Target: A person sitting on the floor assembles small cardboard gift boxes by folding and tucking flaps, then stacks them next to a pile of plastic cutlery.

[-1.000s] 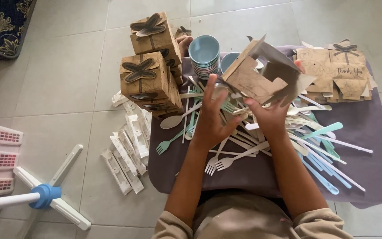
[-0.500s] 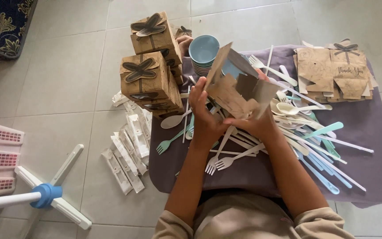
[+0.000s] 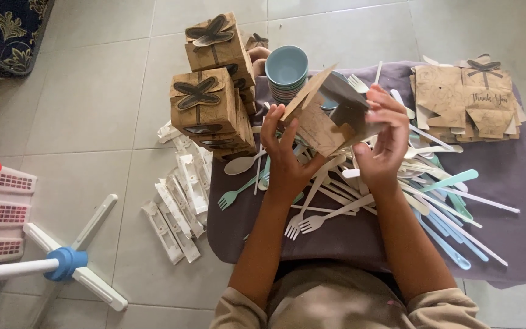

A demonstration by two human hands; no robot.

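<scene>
brown kraft-paper box, half-folded with flaps open, is held tilted above the purple cloth, over a scatter of pale plastic forks and spoons. left hand grips its near side with fingers curled round the edge; right hand clasps the far flap. stacked blue bowls sit just behind it.

A home floor used as a craft space: pale floor tiles left of the hands, patterned rug beyond.

Stacked blue bowls, finished brown boxes, scattered cutlery.
</scene>
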